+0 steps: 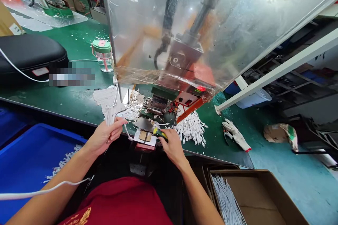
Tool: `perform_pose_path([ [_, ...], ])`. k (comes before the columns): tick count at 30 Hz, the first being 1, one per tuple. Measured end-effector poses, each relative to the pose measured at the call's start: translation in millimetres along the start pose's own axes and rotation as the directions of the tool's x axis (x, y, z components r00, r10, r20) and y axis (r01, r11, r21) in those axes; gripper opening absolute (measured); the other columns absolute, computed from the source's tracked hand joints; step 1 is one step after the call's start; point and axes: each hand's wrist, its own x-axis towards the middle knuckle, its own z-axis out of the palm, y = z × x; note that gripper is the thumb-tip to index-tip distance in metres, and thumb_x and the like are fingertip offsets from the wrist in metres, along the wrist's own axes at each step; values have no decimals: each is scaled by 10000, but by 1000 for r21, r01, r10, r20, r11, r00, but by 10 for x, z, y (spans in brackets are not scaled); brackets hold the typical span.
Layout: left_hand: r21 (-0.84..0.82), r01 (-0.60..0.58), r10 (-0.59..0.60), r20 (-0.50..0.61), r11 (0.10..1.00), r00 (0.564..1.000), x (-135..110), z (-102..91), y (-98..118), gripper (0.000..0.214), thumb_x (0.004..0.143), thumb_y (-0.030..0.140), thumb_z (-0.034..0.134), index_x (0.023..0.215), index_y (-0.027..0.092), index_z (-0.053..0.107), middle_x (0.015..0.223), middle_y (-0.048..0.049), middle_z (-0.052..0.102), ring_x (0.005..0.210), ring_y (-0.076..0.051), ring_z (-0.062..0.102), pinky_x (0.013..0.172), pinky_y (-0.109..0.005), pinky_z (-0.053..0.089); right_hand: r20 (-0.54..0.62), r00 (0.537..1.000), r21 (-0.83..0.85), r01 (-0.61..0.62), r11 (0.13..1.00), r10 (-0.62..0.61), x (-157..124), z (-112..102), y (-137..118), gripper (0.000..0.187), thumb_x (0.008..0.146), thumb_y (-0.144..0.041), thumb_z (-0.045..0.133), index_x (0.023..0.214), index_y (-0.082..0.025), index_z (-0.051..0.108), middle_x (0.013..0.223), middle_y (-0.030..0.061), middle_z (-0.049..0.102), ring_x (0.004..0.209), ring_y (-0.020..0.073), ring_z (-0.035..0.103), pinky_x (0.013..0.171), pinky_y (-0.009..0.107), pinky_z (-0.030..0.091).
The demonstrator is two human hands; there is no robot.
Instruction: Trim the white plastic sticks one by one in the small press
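A red shirt (116, 204) is nearest. At left, a blue bin (31, 161) has a few white cords in it. The left hand (105, 137) pinches a bunch of white cables (109, 116) tight. The right hand (173, 144) is closed on a yellow tool handle (160, 133). A big pile (191, 130) still lies on the green table mat (224, 126), and some cables are already in a cardboard box (264, 190).

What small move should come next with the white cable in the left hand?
Probably bring the white cable in the left hand a little closer to the metal plate, since its end hangs just beside that plate, while the right hand already grips the yellow-handled tool there.
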Motion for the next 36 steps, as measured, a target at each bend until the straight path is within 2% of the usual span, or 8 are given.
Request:
perform_pose_path([
  [3, 12, 15, -15, 0, 1000, 1000, -72, -56, -54, 231, 834, 318, 719, 766, 141, 589, 444, 109, 323, 363, -15, 237, 357, -154, 150, 3, 1000, 203, -4, 979, 3, -7, -145, -63, 249, 925, -293, 547, 1128, -215, 667, 1006, 79, 668, 932, 221, 629, 849, 341, 492],
  [5, 9, 13, -13, -3, 1000, 1000, -94, -69, -88, 241, 831, 330, 720, 762, 145, 583, 443, 109, 323, 364, -17, 238, 357, -157, 146, -13, 1000, 203, 21, 979, -19, -25, -320, -98, 243, 921, -308, 560, 1117, -216, 672, 1004, 75, 670, 928, 216, 633, 848, 336, 492],
  [12, 26, 21, -21, -21, 999, 1000, -72, -83, -175, 270, 799, 358, 747, 752, 145, 589, 438, 109, 330, 359, -18, 252, 359, -162, 134, -161, 987, -227, -30, 974, -7, -155, -844, -48, 284, 930, -292, 531, 1172, -203, 649, 996, 94, 641, 947, 240, 610, 852, 358, 485],
  [22, 70, 26, -24, -21, 997, 999, -57, -132, -248, 307, 786, 419, 741, 784, 130, 636, 442, 103, 341, 367, -25, 262, 365, -175, 117, 0, 998, -491, 52, 870, -59, 71, -1087, -260, 295, 908, -241, 553, 1173, -191, 671, 934, 91, 630, 860, 229, 611, 780, 330, 485],
  [26, 49, 33, -35, 32, 998, 999, -74, -67, -230, 306, 787, 414, 740, 742, 137, 618, 433, 102, 336, 366, -21, 246, 373, -179, 107, 92, 990, -552, 139, 822, -106, 392, -941, -597, 281, 889, -203, 578, 1147, -185, 688, 952, 118, 629, 887, 257, 592, 794, 354, 476],
  [30, 29, 14, -15, 53, 999, 998, -92, -47, -191, 292, 796, 401, 734, 750, 138, 618, 444, 99, 338, 376, -22, 258, 382, -179, 119, 136, 971, -442, 239, 865, -198, 476, -624, -731, 291, 895, -209, 583, 1171, -178, 667, 991, 120, 635, 915, 261, 584, 815, 371, 486],
  [33, 22, 6, -7, 23, 1000, 1000, -89, -130, -166, 280, 802, 389, 730, 746, 142, 611, 449, 100, 331, 374, -21, 251, 380, -181, 113, -42, 985, -322, 143, 936, -165, 214, -547, -538, 280, 916, -230, 551, 1176, -177, 643, 1002, 110, 628, 928, 249, 592, 831, 373, 495],
  [36, 1, 31, -31, -3, 1000, 1000, -77, -198, -165, 291, 794, 387, 735, 714, 150, 586, 447, 104, 320, 367, -21, 233, 372, -184, 103, -272, 959, -185, 26, 982, -76, -90, -563, -262, 258, 935, -267, 534, 1166, -194, 623, 1008, 95, 625, 933, 237, 603, 833, 376, 499],
])
